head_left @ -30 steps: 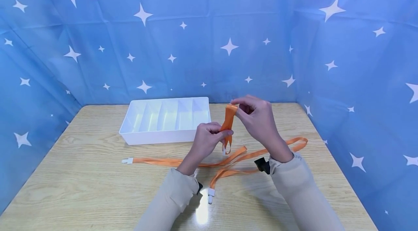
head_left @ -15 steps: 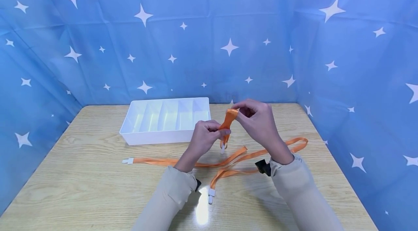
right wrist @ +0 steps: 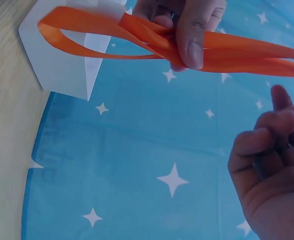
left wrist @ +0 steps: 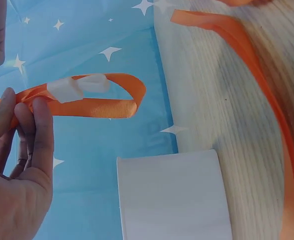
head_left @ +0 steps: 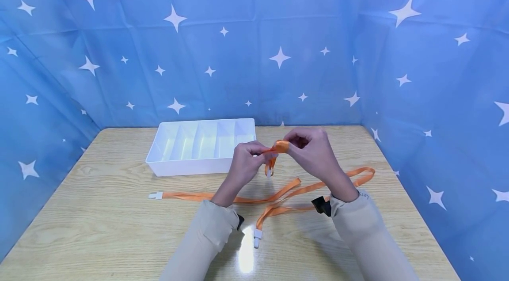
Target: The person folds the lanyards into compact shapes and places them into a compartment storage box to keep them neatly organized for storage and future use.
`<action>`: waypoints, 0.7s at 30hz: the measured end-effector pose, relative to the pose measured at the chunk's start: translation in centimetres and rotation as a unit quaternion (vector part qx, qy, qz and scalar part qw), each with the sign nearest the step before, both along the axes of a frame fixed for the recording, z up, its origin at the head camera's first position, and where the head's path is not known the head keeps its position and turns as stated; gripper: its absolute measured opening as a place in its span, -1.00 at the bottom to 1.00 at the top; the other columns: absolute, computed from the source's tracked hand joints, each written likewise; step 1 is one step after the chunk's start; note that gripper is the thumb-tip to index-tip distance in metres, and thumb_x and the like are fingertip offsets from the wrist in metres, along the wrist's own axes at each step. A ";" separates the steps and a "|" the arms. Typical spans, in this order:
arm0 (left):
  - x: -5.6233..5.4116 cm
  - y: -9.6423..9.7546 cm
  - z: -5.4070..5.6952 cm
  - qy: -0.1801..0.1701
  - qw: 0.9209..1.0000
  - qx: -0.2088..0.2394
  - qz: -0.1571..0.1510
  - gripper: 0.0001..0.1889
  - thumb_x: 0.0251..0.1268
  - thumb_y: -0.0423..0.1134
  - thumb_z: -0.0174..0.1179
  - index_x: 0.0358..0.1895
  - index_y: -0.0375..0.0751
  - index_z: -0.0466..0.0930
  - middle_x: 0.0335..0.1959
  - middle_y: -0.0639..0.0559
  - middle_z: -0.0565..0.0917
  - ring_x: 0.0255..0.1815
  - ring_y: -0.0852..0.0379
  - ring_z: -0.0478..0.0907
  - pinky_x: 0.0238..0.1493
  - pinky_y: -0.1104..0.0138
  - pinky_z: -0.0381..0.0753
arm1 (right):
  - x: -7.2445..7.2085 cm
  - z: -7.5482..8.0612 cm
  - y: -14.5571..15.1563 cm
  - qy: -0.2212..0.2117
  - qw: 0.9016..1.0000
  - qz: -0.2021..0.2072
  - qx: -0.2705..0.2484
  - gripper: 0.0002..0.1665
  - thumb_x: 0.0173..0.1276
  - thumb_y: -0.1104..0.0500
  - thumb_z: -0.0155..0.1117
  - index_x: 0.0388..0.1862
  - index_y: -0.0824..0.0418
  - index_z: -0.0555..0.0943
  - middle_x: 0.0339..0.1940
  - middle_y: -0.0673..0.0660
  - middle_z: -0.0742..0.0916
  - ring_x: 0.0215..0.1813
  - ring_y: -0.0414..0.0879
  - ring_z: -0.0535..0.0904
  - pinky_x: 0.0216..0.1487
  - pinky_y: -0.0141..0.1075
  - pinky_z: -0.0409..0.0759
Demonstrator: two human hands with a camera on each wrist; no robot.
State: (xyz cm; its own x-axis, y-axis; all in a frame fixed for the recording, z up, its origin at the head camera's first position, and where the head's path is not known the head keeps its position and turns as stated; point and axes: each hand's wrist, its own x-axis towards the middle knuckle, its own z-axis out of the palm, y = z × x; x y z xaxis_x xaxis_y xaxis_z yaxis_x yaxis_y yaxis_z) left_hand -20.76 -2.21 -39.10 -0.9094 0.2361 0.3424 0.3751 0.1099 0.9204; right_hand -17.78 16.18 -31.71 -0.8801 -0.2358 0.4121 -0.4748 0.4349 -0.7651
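Note:
An orange lanyard (head_left: 281,146), folded into several layers, spans the short gap between both hands above the table. My left hand (head_left: 247,161) pinches it near the middle between thumb and fingers. A loop and the white plastic clip (left wrist: 64,90) stick out past the left fingers in the left wrist view. My right hand (head_left: 314,153) pinches the folded end, thumb below and index finger above. In the right wrist view, the strap runs out of frame above the right hand (right wrist: 276,170), so that contact is hidden there.
Behind the left hand stands a white divided tray (head_left: 191,167). More orange lanyard strap lies on the wooden table (head_left: 99,223), with one white clip (head_left: 156,195) at left and another white clip (head_left: 257,234) nearer the front. A blue star-patterned cloth (head_left: 246,51) surrounds the table.
The right hand has lowered, bringing the folded end down and tilting the strap from upright to nearly level. The left hand has risen slightly and shifted a little left; both keep their hold.

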 end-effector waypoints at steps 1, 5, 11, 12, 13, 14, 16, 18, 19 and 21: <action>-0.1 -0.1 0.0 -0.001 1.000 0.000 0.001 -0.88 0.20 -0.34 0.40 -0.31 -0.36 0.80 -0.41 -0.07 0.70 -0.36 0.09 0.62 -0.32 0.31 0.71 | 0.0 0.0 0.0 -0.012 1.000 0.006 0.004 -0.89 0.32 0.19 0.42 -0.34 0.23 0.75 -0.54 0.06 0.68 -0.56 -0.03 0.45 -0.53 -0.32 0.46; -0.1 -0.3 0.3 -0.001 1.000 0.000 0.001 -0.91 0.22 -0.40 0.37 -0.32 -0.39 0.79 -0.34 -0.09 0.70 -0.29 0.08 0.61 -0.30 0.33 0.71 | 0.3 -0.1 0.2 -0.048 0.998 0.029 0.020 -0.88 0.33 0.18 0.41 -0.36 0.23 0.74 -0.52 0.06 0.68 -0.54 -0.03 0.46 -0.51 -0.32 0.47; -0.3 -0.5 0.5 -0.007 1.000 0.019 -0.020 -0.91 0.25 -0.53 0.27 -0.29 -0.43 0.78 -0.32 -0.19 0.75 -0.32 0.02 0.68 -0.30 0.24 0.72 | 0.4 -0.4 0.4 -0.071 0.995 0.059 0.037 -0.88 0.32 0.19 0.40 -0.42 0.17 0.72 -0.58 0.05 0.63 -0.57 -0.04 0.42 -0.54 -0.31 0.40; -0.3 -0.5 0.5 -0.010 1.000 0.019 -0.020 -0.89 0.25 -0.53 0.25 -0.29 -0.42 0.78 -0.33 -0.18 0.76 -0.34 0.03 0.69 -0.30 0.23 0.72 | 0.5 -0.4 0.5 -0.073 0.995 0.062 0.038 -0.88 0.31 0.19 0.40 -0.43 0.16 0.72 -0.59 0.05 0.61 -0.57 -0.04 0.41 -0.54 -0.32 0.39; -0.3 -0.5 0.6 -0.014 1.000 0.017 -0.019 -0.89 0.25 -0.53 0.25 -0.28 -0.41 0.78 -0.33 -0.18 0.76 -0.35 0.04 0.69 -0.31 0.22 0.71 | 0.5 -0.5 0.5 -0.075 0.994 0.065 0.039 -0.87 0.31 0.19 0.40 -0.44 0.16 0.72 -0.60 0.05 0.61 -0.57 -0.05 0.40 -0.54 -0.32 0.38; -0.3 -0.6 0.6 -0.018 1.000 0.016 -0.017 -0.88 0.24 -0.53 0.24 -0.28 -0.40 0.78 -0.34 -0.17 0.77 -0.37 0.05 0.69 -0.31 0.22 0.71 | 0.5 -0.5 0.5 -0.076 0.994 0.068 0.038 -0.87 0.31 0.19 0.40 -0.45 0.16 0.72 -0.60 0.05 0.60 -0.57 -0.05 0.40 -0.54 -0.32 0.37; -0.3 -0.7 0.7 -0.024 1.000 0.016 -0.011 -0.87 0.24 -0.52 0.23 -0.28 -0.40 0.78 -0.36 -0.15 0.76 -0.39 0.08 0.68 -0.31 0.21 0.70 | 0.5 -0.6 0.6 -0.077 0.994 0.074 0.036 -0.87 0.30 0.19 0.39 -0.45 0.16 0.72 -0.60 0.04 0.60 -0.58 -0.07 0.40 -0.55 -0.32 0.38; -0.3 -0.8 0.9 -0.027 0.999 0.019 -0.007 -0.86 0.23 -0.53 0.21 -0.27 -0.41 0.78 -0.39 -0.15 0.76 -0.42 0.10 0.68 -0.32 0.23 0.70 | 0.5 -0.7 0.6 -0.077 0.993 0.084 0.035 -0.87 0.30 0.19 0.40 -0.46 0.16 0.72 -0.61 0.04 0.60 -0.59 -0.08 0.40 -0.56 -0.33 0.38; -0.3 -0.9 1.0 -0.029 0.999 0.024 -0.007 -0.86 0.23 -0.53 0.21 -0.27 -0.42 0.77 -0.40 -0.16 0.75 -0.43 0.10 0.68 -0.33 0.24 0.69 | 0.5 -0.7 0.6 -0.078 0.992 0.090 0.034 -0.86 0.30 0.18 0.41 -0.46 0.16 0.72 -0.61 0.04 0.60 -0.59 -0.09 0.40 -0.56 -0.33 0.38; -0.4 -1.0 1.1 -0.031 0.999 0.032 -0.009 -0.85 0.24 -0.54 0.19 -0.26 -0.43 0.77 -0.41 -0.17 0.74 -0.45 0.11 0.67 -0.33 0.25 0.70 | 0.6 -0.9 0.6 -0.084 0.991 0.102 0.038 -0.87 0.29 0.17 0.42 -0.46 0.14 0.72 -0.63 0.04 0.58 -0.59 -0.10 0.40 -0.56 -0.33 0.38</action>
State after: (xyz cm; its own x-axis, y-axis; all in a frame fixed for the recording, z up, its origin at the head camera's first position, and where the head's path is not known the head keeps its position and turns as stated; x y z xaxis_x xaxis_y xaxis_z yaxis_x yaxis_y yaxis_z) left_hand -21.17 -3.24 -37.99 -0.9256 0.2314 0.2995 0.3176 0.0442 0.9472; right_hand -17.22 16.78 -32.60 -0.8657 -0.4400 0.2387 -0.4279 0.4030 -0.8090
